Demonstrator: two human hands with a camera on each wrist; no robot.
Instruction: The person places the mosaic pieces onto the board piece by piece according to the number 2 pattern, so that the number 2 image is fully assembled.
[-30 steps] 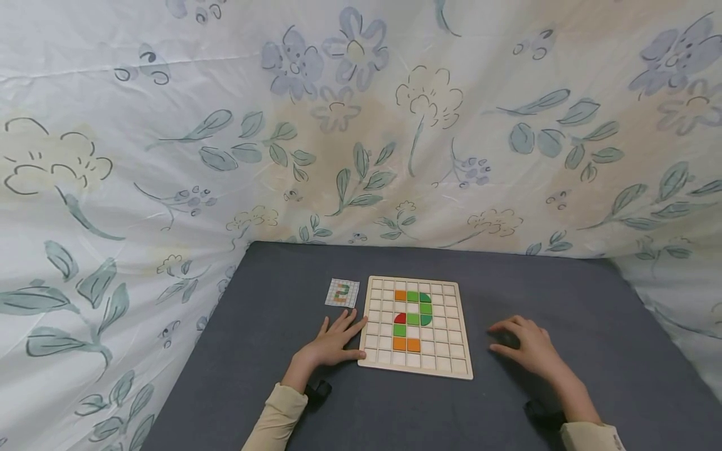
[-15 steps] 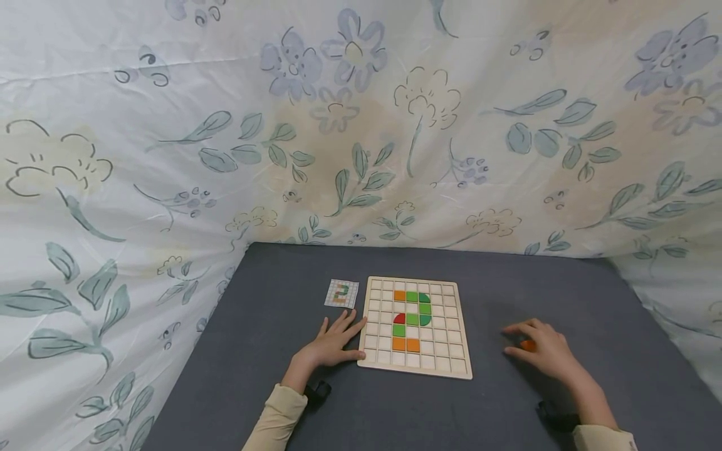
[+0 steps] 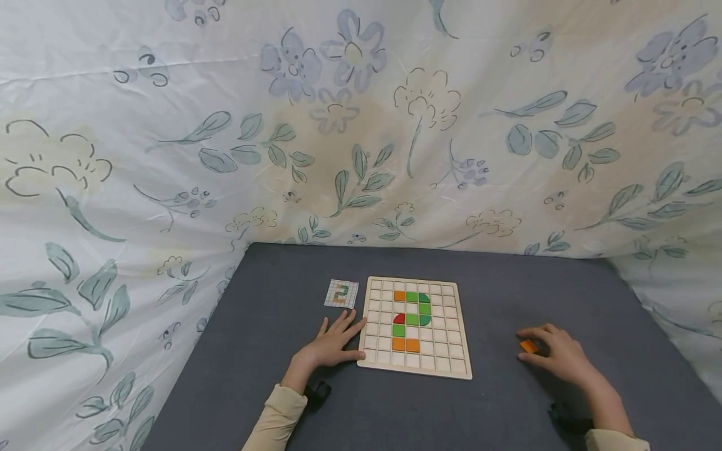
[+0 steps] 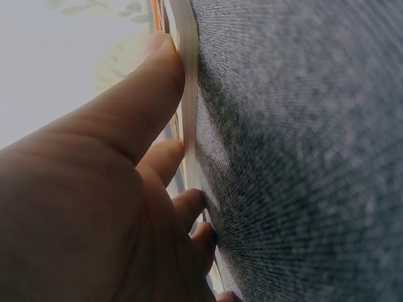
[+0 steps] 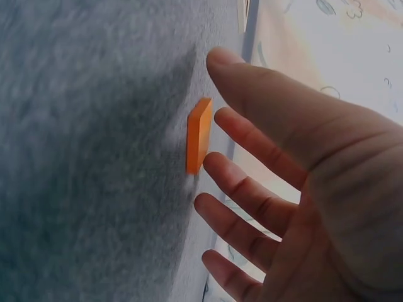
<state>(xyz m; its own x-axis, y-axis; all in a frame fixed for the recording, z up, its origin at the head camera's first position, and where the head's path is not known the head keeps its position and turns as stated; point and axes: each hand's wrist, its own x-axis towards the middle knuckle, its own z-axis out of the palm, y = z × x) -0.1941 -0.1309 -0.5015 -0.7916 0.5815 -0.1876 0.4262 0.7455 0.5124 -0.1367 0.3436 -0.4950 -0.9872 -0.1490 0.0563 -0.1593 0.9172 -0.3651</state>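
Note:
On the dark table lies a light wooden grid board [image 3: 442,369] with orange, green, dark green and red pieces set in some of its squares. My left hand [image 3: 329,346] rests flat with spread fingers, thumb and forefinger at the board's left edge. In the left wrist view the thumb [image 4: 141,94] lies along the pale board rim [image 4: 189,94]. Right of the board, an orange tile [image 3: 529,346] lies on the cloth, also seen side-on as an orange tile [image 5: 199,137] in the right wrist view. My right hand [image 3: 558,356] hovers around it, thumb and fingers spread apart, not pinching it.
A small card [image 3: 341,294] printed with a grid and a coloured pattern lies beyond my left fingertips, beside the board's left corner. A floral curtain [image 3: 361,156] hangs behind the table [image 3: 293,269] and along its sides. Black straps [image 3: 318,393] sit at the wrists.
My right hand has drifted to the right and slightly nearer, away from the board. The orange tile has come into view between its fingers. The left hand stays put.

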